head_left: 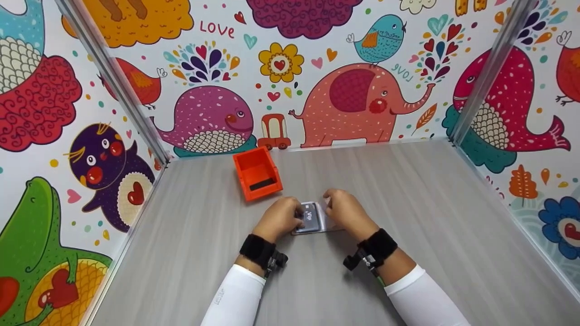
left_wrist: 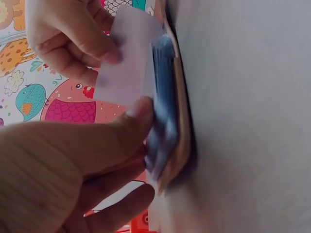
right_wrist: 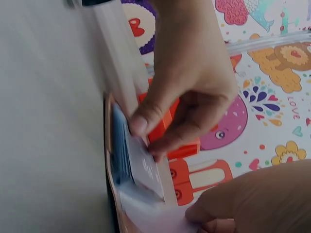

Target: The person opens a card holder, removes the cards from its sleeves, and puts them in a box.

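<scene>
Two bare hands meet at a wallet (left_wrist: 181,119) lying opened on the table (head_left: 204,249). Far left of the wallet stands a wall (head_left: 27,167) printed with a crocodile and a penguin. Beyond the wallet and to its left, near the back wall (head_left: 281,104), sits an orange bin (head_left: 264,194), set at a slant, with a dark strip (head_left: 263,184) in its near end. A white sleeve (head_left: 238,294) and a black strap (head_left: 257,250) with a small camera cover the left arm, on the near left side of the wallet.

At the wallet's left side, the left hand (head_left: 280,218) is mostly closed, thumb and fingers pinching the stack (head_left: 310,218) of carded pockets; the lower fingers bend loosely. The stack lies on the wallet's tan cover, its top card reading "Vip". From the right side of the stack rises a clear leaf (left_wrist: 129,60), tilted up off the wallet. Its far edge is in the right hand (head_left: 348,209), just right of the wallet: thumb and fingertips nearly together, pinching the leaf, other fingers curled. A second strap (head_left: 378,248) and sleeve (head_left: 426,294) follow, on the wallet's near right. Well right of the wallet stands another wall (head_left: 553,172), bearing a red whale and a blue flower.
</scene>
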`<action>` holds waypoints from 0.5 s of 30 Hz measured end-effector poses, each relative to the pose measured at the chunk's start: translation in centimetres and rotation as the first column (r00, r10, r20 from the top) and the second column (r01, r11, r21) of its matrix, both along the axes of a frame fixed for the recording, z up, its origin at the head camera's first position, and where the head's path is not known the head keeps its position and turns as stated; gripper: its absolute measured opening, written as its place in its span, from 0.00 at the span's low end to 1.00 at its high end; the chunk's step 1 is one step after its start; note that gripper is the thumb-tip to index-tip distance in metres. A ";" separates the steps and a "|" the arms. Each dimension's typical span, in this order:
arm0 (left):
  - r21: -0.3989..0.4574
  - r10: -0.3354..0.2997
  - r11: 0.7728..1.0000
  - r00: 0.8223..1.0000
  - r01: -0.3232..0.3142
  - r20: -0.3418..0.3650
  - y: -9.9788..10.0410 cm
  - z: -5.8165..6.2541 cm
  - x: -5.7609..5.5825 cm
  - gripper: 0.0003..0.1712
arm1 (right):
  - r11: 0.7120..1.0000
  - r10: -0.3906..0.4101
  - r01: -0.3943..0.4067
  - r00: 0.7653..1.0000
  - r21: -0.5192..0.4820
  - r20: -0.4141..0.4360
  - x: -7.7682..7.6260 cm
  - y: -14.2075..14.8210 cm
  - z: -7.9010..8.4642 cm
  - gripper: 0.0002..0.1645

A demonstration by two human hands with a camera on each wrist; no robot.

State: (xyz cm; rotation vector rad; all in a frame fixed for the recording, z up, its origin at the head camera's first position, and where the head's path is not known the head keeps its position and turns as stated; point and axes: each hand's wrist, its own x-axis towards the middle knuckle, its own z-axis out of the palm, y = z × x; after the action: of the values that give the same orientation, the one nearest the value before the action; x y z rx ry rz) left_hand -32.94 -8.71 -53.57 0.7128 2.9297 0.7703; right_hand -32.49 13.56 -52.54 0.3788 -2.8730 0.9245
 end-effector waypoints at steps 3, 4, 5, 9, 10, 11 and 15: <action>-0.011 -0.006 1.000 1.000 0.006 -0.002 0.1 0.0 0.0 0.14 | 0.999 -0.040 0.040 0.999 0.005 0.030 -0.4 0.8 -0.2 0.25; -0.013 -0.007 1.000 1.000 0.007 0.001 0.2 0.0 0.0 0.13 | 0.999 -0.053 0.052 0.998 0.010 0.043 -0.5 1.0 -0.2 0.26; -0.019 -0.007 1.000 1.000 0.007 0.003 0.2 0.1 0.1 0.13 | 0.998 -0.060 0.059 0.997 0.017 0.053 -0.6 1.1 -0.4 0.27; -0.031 0.009 0.999 1.000 -0.009 0.002 0.2 0.0 0.2 0.15 | 0.996 -0.082 0.080 0.992 0.029 0.100 -0.9 1.4 -1.1 0.25; -0.034 0.017 0.999 1.000 -0.017 0.002 0.2 0.0 0.2 0.16 | 0.996 -0.082 0.080 0.991 0.026 0.110 -1.0 1.5 -1.2 0.24; -0.038 0.024 0.999 1.000 -0.024 0.003 0.2 0.0 0.3 0.17 | 0.997 -0.081 0.079 0.989 0.023 0.120 -1.0 1.5 -1.3 0.23; -0.046 0.044 0.998 0.999 -0.044 0.006 0.1 -0.1 0.3 0.18 | 0.996 -0.086 0.084 0.988 0.020 0.126 -1.1 1.5 -1.7 0.24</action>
State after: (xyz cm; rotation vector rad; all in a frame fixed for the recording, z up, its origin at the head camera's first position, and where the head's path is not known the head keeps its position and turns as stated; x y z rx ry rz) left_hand -32.63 -8.62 -53.63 0.6436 2.9558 0.7047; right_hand -33.62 15.07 -54.23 0.2033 -2.9844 0.9467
